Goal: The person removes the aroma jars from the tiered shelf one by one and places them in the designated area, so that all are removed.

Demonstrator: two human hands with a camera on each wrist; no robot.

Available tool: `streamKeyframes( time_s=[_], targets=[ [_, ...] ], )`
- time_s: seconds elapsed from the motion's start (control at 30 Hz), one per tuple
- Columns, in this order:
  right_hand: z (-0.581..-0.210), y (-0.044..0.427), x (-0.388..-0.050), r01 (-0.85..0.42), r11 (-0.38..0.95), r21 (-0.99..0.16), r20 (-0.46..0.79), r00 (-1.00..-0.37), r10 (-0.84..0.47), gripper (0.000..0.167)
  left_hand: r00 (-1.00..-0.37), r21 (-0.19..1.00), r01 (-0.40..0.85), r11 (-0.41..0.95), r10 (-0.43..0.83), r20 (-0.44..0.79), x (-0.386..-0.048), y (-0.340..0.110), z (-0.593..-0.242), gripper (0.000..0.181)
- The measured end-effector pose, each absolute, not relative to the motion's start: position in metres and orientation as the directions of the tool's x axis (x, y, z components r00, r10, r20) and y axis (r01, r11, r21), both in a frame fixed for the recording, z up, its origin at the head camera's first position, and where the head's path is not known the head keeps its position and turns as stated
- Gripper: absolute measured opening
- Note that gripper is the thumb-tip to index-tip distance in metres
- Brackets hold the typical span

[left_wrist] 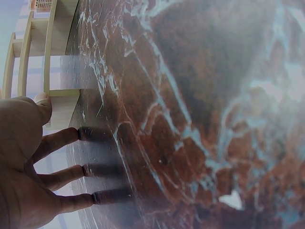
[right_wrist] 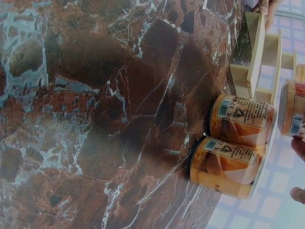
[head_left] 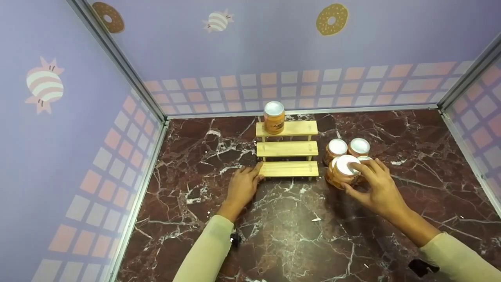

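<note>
A three-tier wooden step rack (head_left: 289,149) stands on the table, with an orange-labelled can (head_left: 274,118) upright on its top tier. At the left end of the lowest tier, my left hand (head_left: 242,186) pinches the board between thumb and finger. Its other fingers (left_wrist: 59,181) reach down to the tabletop in the left wrist view. My right hand (head_left: 377,188) holds a silver-lidded can (head_left: 347,166) by its upper part, raised above a cluster of similar cans (head_left: 337,147). The held can (right_wrist: 293,109) is clear of the standing cans (right_wrist: 228,167) in the right wrist view.
The cluster stands just right of the rack, and the held can and hand partly cover it. Dark red marble-patterned tabletop (head_left: 297,235) lies in front. Purple printed panels (head_left: 250,51) enclose the back and both sides.
</note>
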State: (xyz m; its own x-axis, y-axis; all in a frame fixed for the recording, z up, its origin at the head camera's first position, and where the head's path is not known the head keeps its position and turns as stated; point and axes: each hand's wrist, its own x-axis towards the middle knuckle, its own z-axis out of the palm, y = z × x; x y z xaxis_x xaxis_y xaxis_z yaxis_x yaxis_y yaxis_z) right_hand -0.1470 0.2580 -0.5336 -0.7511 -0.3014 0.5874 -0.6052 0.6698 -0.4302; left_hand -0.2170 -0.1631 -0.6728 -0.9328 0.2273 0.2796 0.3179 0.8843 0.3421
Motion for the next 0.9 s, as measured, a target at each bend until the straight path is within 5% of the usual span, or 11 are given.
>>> streamKeyframes(
  time_s=[0.17,0.9],
  targets=[
    [-0.5347,0.2592,-0.145,-0.608,0.671,-0.424,0.592,-0.747,-0.303,0.062,-0.922,0.27,0.326,0.906,0.241,0.304,-0.2193,-0.1637,-0.6786,0.056],
    [-0.5382,0.2607,-0.1369,-0.621,0.665,-0.415,0.615,-0.73,-0.298,0.064,-0.925,0.319,0.324,0.891,0.227,0.305,-0.218,-0.1639,-0.6772,0.053]
  ],
)
